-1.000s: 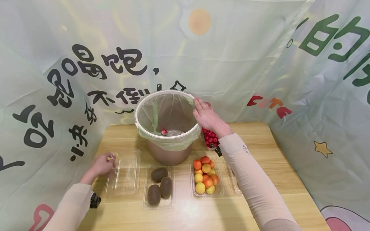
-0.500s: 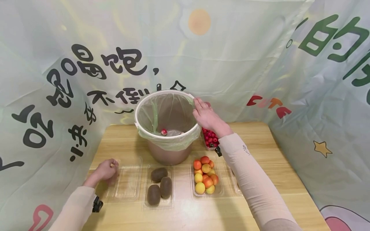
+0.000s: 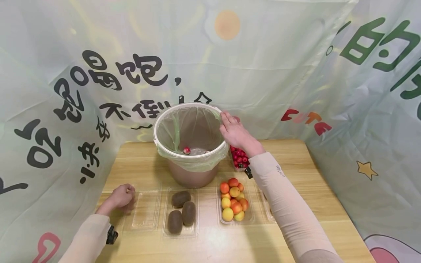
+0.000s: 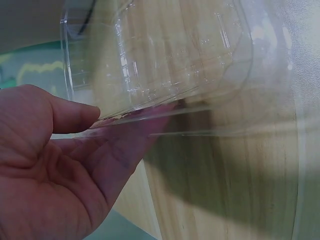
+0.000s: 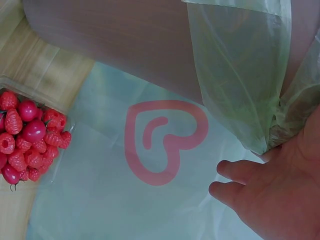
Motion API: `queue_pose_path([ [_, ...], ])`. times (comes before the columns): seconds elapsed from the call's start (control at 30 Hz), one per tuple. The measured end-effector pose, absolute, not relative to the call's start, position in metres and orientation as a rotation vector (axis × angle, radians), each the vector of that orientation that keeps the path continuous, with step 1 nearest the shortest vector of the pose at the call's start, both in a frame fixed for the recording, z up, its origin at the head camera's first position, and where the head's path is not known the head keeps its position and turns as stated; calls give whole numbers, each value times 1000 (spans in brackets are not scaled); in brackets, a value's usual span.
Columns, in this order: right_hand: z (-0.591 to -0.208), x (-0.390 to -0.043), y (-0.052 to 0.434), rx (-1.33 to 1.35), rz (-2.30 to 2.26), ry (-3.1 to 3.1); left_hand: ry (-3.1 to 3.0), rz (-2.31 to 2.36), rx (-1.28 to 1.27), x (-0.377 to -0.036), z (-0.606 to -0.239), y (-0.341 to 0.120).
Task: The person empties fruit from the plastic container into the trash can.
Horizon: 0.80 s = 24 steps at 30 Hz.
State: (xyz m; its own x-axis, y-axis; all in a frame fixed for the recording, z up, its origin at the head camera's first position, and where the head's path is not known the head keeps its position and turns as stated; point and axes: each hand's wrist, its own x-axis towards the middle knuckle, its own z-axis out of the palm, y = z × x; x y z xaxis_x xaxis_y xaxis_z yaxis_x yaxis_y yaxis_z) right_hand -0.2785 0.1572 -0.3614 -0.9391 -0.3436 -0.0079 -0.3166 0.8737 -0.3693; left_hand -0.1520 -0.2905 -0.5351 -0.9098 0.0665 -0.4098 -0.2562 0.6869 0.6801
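Observation:
At the table's left, my left hand (image 3: 121,197) pinches the side edge of a clear plastic container (image 3: 146,191). In the left wrist view the thumb lies on top of that container's rim (image 4: 165,102), with fingers beneath it, and one side is tilted off the wood. My right hand (image 3: 236,133) rests on the right side of the white rim of a brownish bin (image 3: 192,173), its fingers fairly straight. A pale green bag (image 5: 240,65) lines the bin and hangs over the rim, bunched beside this hand. A small red-and-white piece (image 3: 186,150) lies inside.
Dark oval kiwis (image 3: 189,213) sit in a clear tray near the bin's front. Another tray holds orange and yellow fruit (image 3: 235,201). Raspberries and round red fruit (image 5: 32,135) fill a box right of the bin. A further clear tray is partly hidden by the right arm.
My left hand has moved slightly towards me with the clear container, whose near side now sits lower. The right hand and the bin have stayed put.

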Motion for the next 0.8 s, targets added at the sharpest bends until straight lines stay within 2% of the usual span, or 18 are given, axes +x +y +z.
queue_pose_path([
  [0.47, -362, -279, 157, -514, -564, 2964, 2529, 1060, -144, -150, -532, -291],
  [0.8, -361, -278, 158, -518, -586, 2957, 2721, 815, -95, -150, -522, -294],
])
